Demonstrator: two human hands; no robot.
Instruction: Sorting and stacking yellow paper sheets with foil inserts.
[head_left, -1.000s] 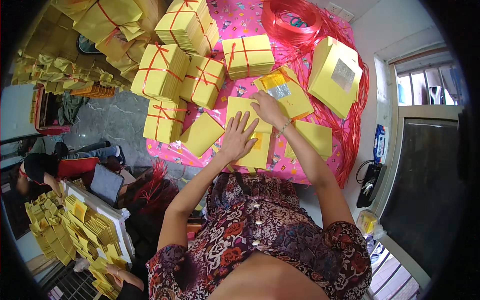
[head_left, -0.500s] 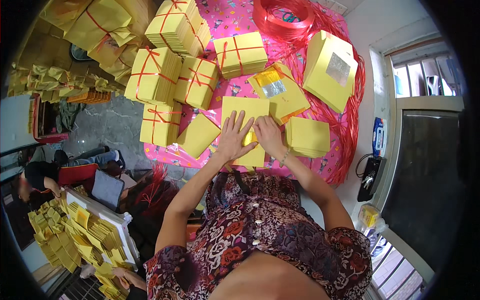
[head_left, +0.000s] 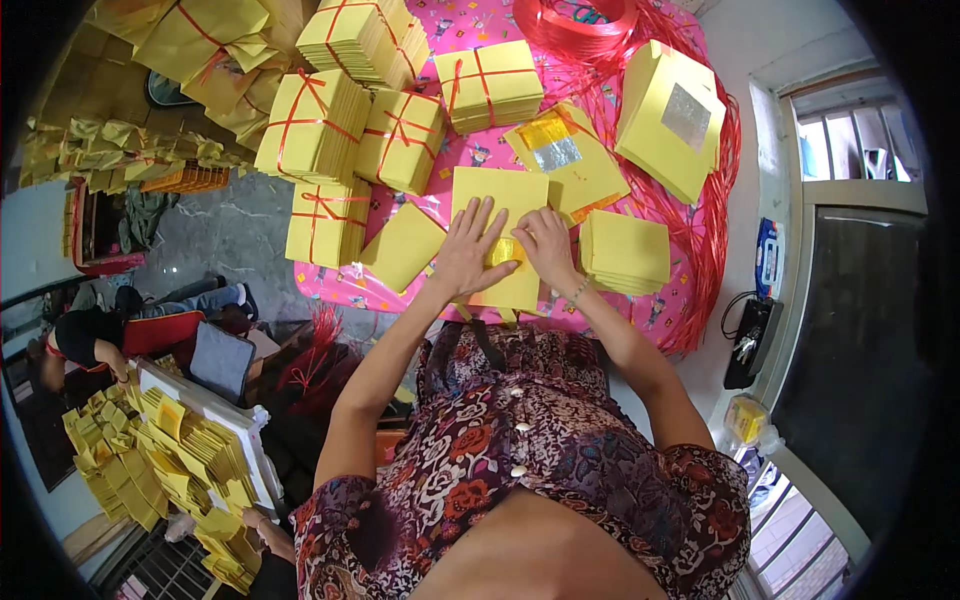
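My left hand (head_left: 468, 252) lies flat on a yellow paper packet (head_left: 500, 185), its fingers spread and its thumb beside a shiny gold patch (head_left: 506, 252). On the other side of that patch, my right hand (head_left: 548, 250) is closed, fingertips bent together over the packet's right part. What sits between those fingertips, if anything, is too small to make out. Right of my right hand stands a short pile of yellow sheets (head_left: 625, 248). A loose yellow piece (head_left: 405, 247) lies left of my left hand. Beyond my hands is a yellow packet with gold and silver foil (head_left: 570, 185).
Yellow stacks tied with red ribbon (head_left: 315, 120) fill the table's left and back. A red ribbon coil (head_left: 575, 40) and loose strands (head_left: 715, 250) edge the pink tablecloth (head_left: 375, 312). A tall yellow stack (head_left: 670, 120) stands back right. At lower left, another person's hand (head_left: 262, 530) is among yellow papers.
The whole view has shifted, so the table sits higher in it. My right hand has drawn slightly rightward with fingers more bent, uncovering more of the gold patch. My left hand stays flat on the packet.
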